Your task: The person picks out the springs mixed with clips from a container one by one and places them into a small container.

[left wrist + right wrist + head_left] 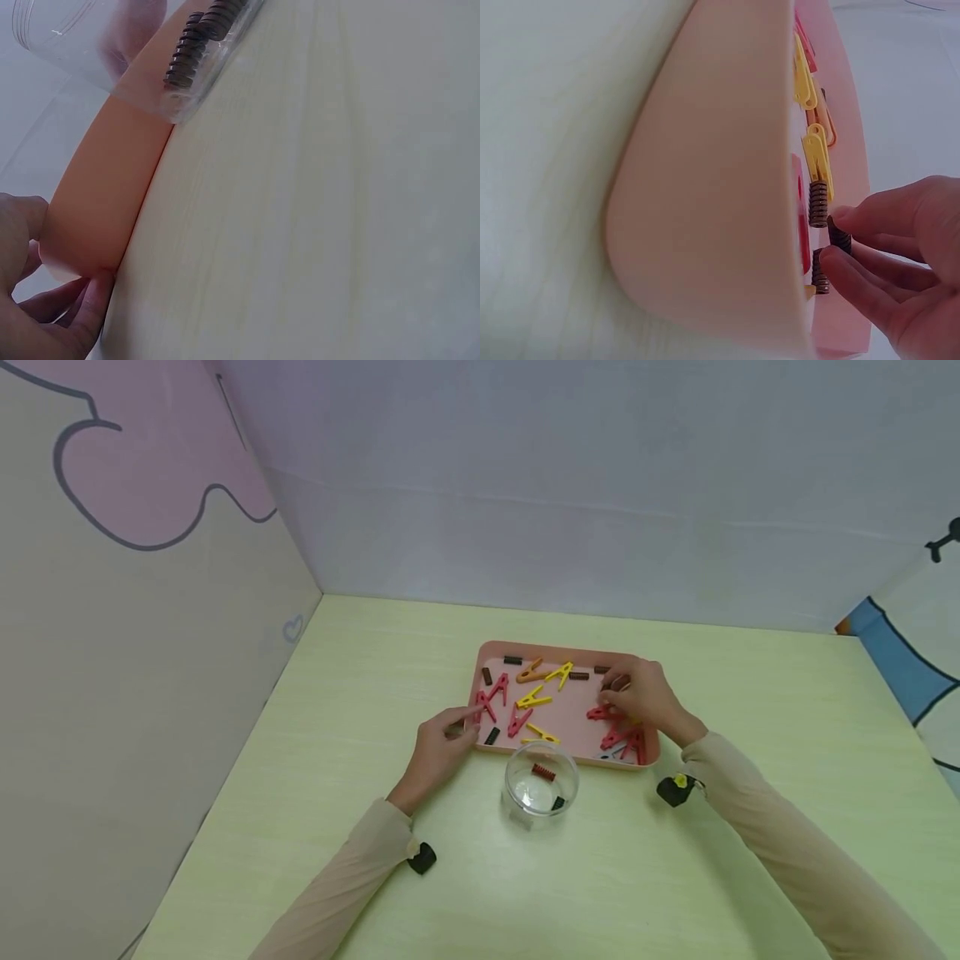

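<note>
A pink tray point(572, 714) holds plastic clothespins and small dark coil springs. My right hand point(643, 693) is over its right part and pinches a dark coil spring point(840, 237) between thumb and fingertips, as the right wrist view shows. Two other springs, one of them a brown spring point(818, 204), lie close to those fingertips. At the tray's near left corner, my left hand point(438, 750) grips the wall, with fingers point(88, 307) at the bottom edge. A clear round container point(516, 797) stands against the tray's near side, with a reddish-brown spring point(543, 772) and a black spring point(558, 803) inside.
Yellow clothespins point(534, 697) and red clothespins point(519, 720) lie scattered in the tray, with more red ones bunched at its right end. The pale table point(375, 677) meets a grey wall point(562, 527) behind and a patterned panel point(150, 652) at left.
</note>
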### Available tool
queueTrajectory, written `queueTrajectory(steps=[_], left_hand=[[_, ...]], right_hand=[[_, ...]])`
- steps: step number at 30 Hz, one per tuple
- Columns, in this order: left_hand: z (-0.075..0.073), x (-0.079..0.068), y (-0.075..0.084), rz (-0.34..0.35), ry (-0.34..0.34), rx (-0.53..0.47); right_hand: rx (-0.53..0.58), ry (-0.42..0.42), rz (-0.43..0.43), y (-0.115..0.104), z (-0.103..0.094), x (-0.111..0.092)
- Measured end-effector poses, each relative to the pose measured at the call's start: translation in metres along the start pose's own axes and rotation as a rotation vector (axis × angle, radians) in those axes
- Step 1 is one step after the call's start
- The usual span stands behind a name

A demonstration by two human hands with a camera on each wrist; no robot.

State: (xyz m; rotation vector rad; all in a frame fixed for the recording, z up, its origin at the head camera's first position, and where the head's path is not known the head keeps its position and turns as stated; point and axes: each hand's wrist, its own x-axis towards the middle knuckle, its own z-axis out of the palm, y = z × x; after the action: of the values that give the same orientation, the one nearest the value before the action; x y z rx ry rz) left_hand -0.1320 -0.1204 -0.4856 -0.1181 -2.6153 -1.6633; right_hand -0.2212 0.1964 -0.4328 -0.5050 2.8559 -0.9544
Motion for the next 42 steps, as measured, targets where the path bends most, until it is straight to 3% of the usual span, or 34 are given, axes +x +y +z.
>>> queueTrajectory(steps=[10,26,42], left_hand=[[0.0,0.0,0.001,-0.005,-0.004,-0.005],[-0.002,-0.001,0.005,0.006,0.001,-0.02],[-0.001,0.005,-0.002,0.019,0.012,-0.018]], right_hand=[[0.06,0.018,-0.022,-0.003,-0.004,-0.007],[0.088,0.022,0.029,-0.009,-0.008,-0.014],[0.128,0.064,-0.039,-0.016,-0.01,-0.018]])
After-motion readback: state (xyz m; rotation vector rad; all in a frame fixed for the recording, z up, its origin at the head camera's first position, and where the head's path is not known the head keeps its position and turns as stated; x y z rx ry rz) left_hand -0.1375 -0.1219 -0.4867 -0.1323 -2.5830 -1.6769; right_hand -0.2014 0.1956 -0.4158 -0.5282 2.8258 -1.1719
